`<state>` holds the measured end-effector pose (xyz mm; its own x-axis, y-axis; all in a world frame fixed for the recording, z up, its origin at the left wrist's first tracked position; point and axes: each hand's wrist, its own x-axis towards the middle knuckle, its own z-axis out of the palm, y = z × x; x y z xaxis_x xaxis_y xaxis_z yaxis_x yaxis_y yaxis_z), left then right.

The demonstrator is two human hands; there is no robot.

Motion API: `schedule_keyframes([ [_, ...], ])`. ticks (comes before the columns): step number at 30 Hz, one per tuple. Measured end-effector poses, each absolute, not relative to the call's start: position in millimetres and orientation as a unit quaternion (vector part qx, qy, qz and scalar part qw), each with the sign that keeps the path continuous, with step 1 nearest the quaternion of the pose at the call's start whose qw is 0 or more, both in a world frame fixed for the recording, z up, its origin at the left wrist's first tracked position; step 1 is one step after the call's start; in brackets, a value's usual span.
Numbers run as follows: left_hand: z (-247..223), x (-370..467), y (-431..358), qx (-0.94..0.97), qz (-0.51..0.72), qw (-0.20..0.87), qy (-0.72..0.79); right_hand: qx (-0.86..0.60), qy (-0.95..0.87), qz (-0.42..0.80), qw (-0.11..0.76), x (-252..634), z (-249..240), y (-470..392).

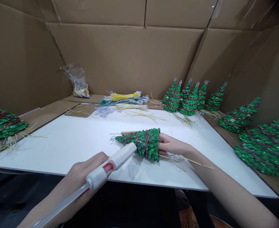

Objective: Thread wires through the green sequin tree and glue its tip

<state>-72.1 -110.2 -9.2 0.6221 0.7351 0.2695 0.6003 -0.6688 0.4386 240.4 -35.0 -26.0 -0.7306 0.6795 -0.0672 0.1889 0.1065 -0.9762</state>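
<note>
My left hand (84, 172) is closed around a white glue gun (123, 156) with a long clear glue stick running out of its back end. The gun's front end is at the near side of a small green Christmas tree (146, 144) with red garland; its tip hides behind or against the branches. The tree lies on its side, its clear star pointing left. At the tree's base, my right hand (170, 144) grips it, with the fingertips partly hidden inside or behind the base. Thin yellow and white wires (184, 160) trail from the base under my right wrist.
Several decorated trees (188, 98) stand at the back right, larger ones (269, 145) along the right edge. Another tree (5, 123) is at the left. Wire bundles (125, 96) and a plastic bag (77, 80) lie at the back. Cardboard walls (120, 57) surround the white board (82, 139).
</note>
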Motion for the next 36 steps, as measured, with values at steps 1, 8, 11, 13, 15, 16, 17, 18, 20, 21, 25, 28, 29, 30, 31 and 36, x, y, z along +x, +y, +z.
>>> schedule_keyframes([
  [1, -9, -72, -110, 0.886, 0.217, 0.158, 0.378, -0.303, -0.715, 0.596, 0.206, 240, -26, -35],
  [8, -9, -71, -110, 0.885, 0.216, 0.161, 0.380, -0.310, -0.712, 0.596, 0.204, 241, -26, -35],
  [11, -9, -71, -110, 0.882, 0.211, 0.166, 0.388, -0.310, -0.714, 0.594, 0.204, 241, -25, -35],
  [13, -9, -71, -110, 0.880, 0.210, 0.168, 0.392, -0.308, -0.715, 0.593, 0.204, 241, -25, -35],
  [15, -8, -71, -110, 0.881, 0.213, 0.168, 0.387, -0.311, -0.715, 0.593, 0.201, 241, -25, -35],
  [16, -8, -71, -110, 0.883, 0.215, 0.166, 0.383, -0.312, -0.715, 0.593, 0.200, 241, -25, -36],
  [17, -8, -71, -110, 0.885, 0.218, 0.163, 0.379, -0.313, -0.715, 0.593, 0.199, 241, -24, -36],
  [18, -8, -70, -111, 0.886, 0.219, 0.161, 0.377, -0.314, -0.715, 0.593, 0.198, 240, -24, -36],
  [20, -8, -70, -111, 0.885, 0.220, 0.158, 0.378, -0.320, -0.714, 0.591, 0.197, 240, -21, -38],
  [21, -8, -70, -111, 0.885, 0.219, 0.159, 0.379, -0.327, -0.713, 0.589, 0.196, 239, -19, -39],
  [25, -8, -70, -112, 0.881, 0.217, 0.169, 0.385, -0.345, -0.710, 0.581, 0.197, 236, -10, -44],
  [28, -8, -70, -113, 0.875, 0.219, 0.176, 0.395, -0.339, -0.709, 0.586, 0.198, 236, -10, -44],
  [29, -8, -70, -113, 0.875, 0.218, 0.179, 0.392, -0.335, -0.709, 0.587, 0.199, 236, -12, -43],
  [30, -8, -70, -114, 0.876, 0.218, 0.181, 0.389, -0.332, -0.710, 0.588, 0.200, 237, -13, -42],
  [31, -7, -69, -114, 0.876, 0.219, 0.183, 0.388, -0.330, -0.710, 0.589, 0.201, 237, -15, -42],
  [36, -6, -63, -121, 0.851, 0.248, 0.184, 0.425, -0.329, -0.706, 0.593, 0.204, 239, -21, -39],
])
